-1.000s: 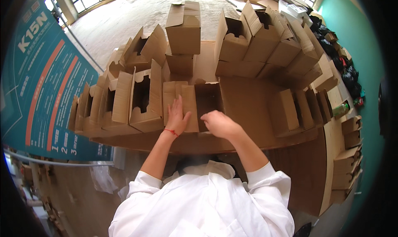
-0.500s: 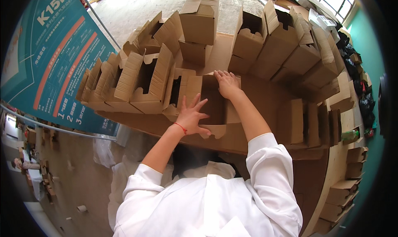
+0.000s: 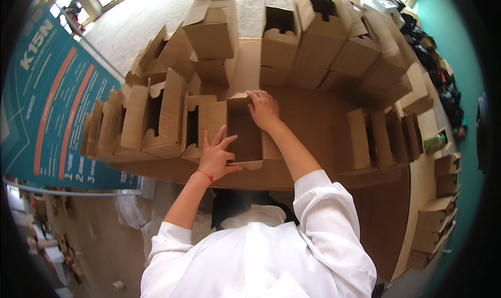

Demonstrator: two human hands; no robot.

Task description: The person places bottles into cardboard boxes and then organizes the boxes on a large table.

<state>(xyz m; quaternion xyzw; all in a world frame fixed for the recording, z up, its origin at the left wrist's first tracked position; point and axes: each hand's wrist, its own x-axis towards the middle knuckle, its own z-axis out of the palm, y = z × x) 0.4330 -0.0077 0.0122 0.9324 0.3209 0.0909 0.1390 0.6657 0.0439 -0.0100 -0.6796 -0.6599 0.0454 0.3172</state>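
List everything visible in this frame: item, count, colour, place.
open cardboard box: one, brown, table centre, under both hands
cardboard boxes: many, brown, stacked along the far and left sides of the table
flat cardboard pieces: several, brown, standing at right
table: one, brown
banner: one, teal, at left
green bottle: one, far right
left hand: fingers spread on the box's near edge
right hand: on the box's far edge

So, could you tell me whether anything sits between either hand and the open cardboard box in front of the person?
Nothing visible does. The left hand rests on the near edge of the open cardboard box, and the right hand is on its far rim; neighbouring boxes stand off to the side.
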